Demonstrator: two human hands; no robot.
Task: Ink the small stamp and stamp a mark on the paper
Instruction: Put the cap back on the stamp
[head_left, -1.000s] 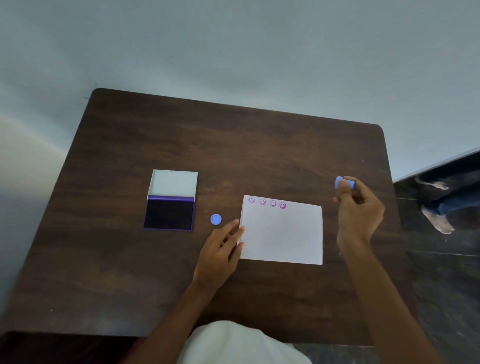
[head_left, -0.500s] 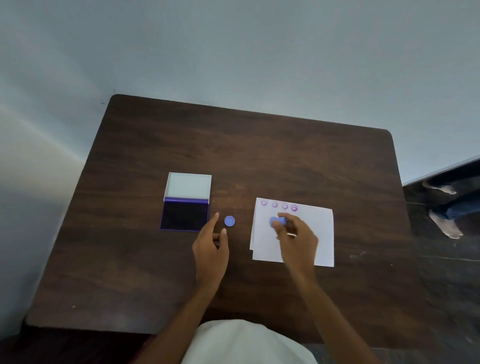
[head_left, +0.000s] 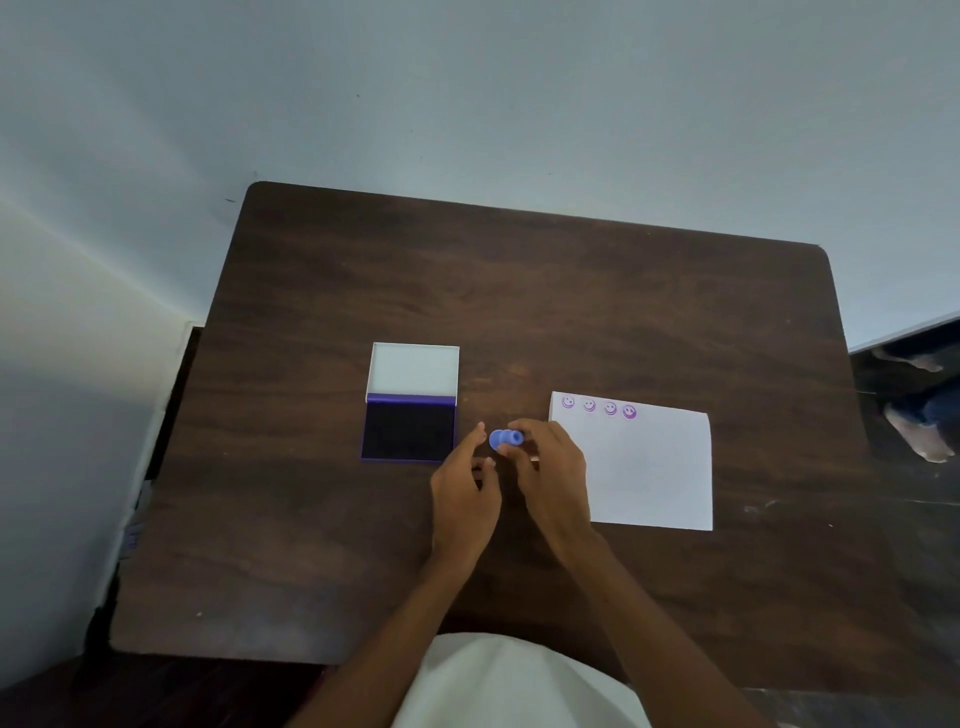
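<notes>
My right hand (head_left: 550, 478) pinches the small blue stamp (head_left: 514, 436) just left of the white paper (head_left: 649, 467). The stamp's end meets a round blue cap (head_left: 496, 440); whether they touch I cannot tell. My left hand (head_left: 465, 493) rests on the table with index finger and thumb spread on either side of the cap, holding nothing. The paper carries several purple smiley marks (head_left: 597, 407) along its top edge. The open ink pad (head_left: 409, 431), dark purple with a white lid (head_left: 414, 368) folded back, lies left of both hands.
The dark wooden table (head_left: 519, 291) stands against a pale wall at the back and left. Another person's feet (head_left: 919, 431) are on the dark floor past the table's right edge. White cloth (head_left: 509, 686) covers my lap at the near edge.
My right hand has carried the stamp leftward, from the far right, across the paper, to the cap. My left hand left the paper's edge and moved beside the cap.
</notes>
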